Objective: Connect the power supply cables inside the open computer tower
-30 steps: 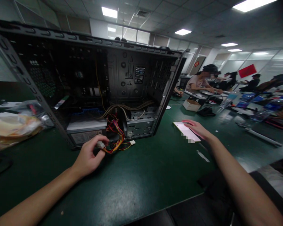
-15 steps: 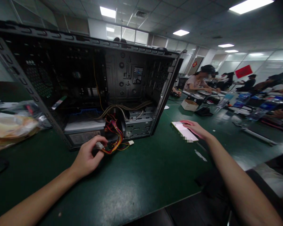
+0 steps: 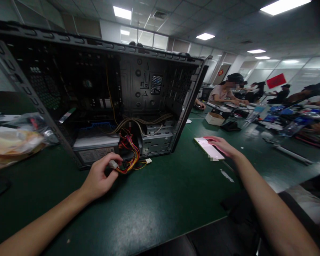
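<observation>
My left hand (image 3: 102,176) pinches a white power connector (image 3: 113,164) between thumb and fingers, low in front of an open computer case (image 3: 138,85). From the connector a bundle of red, yellow and black wires (image 3: 133,151) runs back into the case. A smaller white plug (image 3: 148,161) on thin wires lies loose on the table. Inside the case, the power supply (image 3: 96,145) sits at the bottom left. Over to the right, my right hand (image 3: 224,145) is open, its fingers stretched over the lit screen of a phone (image 3: 206,148) lying on the table.
The green table (image 3: 154,199) carries plastic-wrapped items (image 3: 16,142) at the left. A torn white strip (image 3: 226,175) lies near my right forearm. Behind are a small cardboard box (image 3: 214,119), a plastic bottle (image 3: 253,114) and a white bar (image 3: 293,154). Across the table a person (image 3: 226,92) sits working.
Almost nothing differs. Both hands stay in place, the left still on the connector and the right over the phone; the view has shifted very slightly.
</observation>
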Tool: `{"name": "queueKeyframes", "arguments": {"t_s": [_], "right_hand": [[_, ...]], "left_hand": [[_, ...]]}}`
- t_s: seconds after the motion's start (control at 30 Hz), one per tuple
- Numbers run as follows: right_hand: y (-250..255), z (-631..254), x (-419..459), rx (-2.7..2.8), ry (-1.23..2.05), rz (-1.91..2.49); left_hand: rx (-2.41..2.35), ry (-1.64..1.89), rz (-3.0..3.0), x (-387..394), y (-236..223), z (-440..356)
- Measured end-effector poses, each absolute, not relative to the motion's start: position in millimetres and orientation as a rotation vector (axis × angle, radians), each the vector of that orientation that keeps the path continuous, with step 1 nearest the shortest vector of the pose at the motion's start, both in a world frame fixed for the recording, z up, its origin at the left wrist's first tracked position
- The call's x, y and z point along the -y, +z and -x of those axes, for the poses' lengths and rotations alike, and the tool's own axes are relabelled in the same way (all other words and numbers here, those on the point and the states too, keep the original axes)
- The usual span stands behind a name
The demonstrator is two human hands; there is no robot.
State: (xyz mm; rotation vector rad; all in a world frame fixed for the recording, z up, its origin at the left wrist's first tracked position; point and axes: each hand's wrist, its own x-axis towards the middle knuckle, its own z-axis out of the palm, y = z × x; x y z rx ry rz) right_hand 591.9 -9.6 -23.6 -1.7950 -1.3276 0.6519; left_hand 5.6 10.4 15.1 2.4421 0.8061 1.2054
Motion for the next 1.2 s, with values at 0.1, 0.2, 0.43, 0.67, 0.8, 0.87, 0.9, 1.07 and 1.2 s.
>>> {"name": "queueKeyframes", "arguments": {"t_s": [0.1,0.2,0.43,0.67,0.8,0.87,0.9,1.07,1.2], "right_hand": [[-25.5,-593.1,9.0,1.312,0.680,1.761],[-25.7,-593.1,8.3,1.263,0.704,1.718],[-22.4,-591.1,8.8,1.238,0.706,1.741],[-24.1,-591.1,8.8,1.257,0.686,1.763],[-25.4,-593.0,8.0,1.299,0.668,1.780],[-26.3,-594.1,7.3,1.306,0.659,1.793],[-26.8,-594.6,7.1,1.307,0.654,1.799],[-27.2,-595.2,6.9,1.309,0.644,1.814],[-24.9,-593.3,8.2,1.320,0.639,1.811]], "left_hand": [[-0.814,1.201,-2.439,-9.3,15.2,-5.4],[-0.815,1.188,-2.439,-9.2,14.7,-4.9],[-0.825,1.182,-2.447,-10.8,12.9,-4.9],[-0.862,1.169,-2.423,-9.0,16.0,-6.4],[-0.859,1.165,-2.425,-9.0,17.1,-6.5],[-0.855,1.171,-2.427,-9.1,17.1,-6.6],[-0.854,1.173,-2.427,-9.1,17.1,-6.7],[-0.850,1.167,-2.433,-9.3,17.3,-6.9],[-0.835,1.164,-2.438,-9.5,15.8,-6.1]]}}
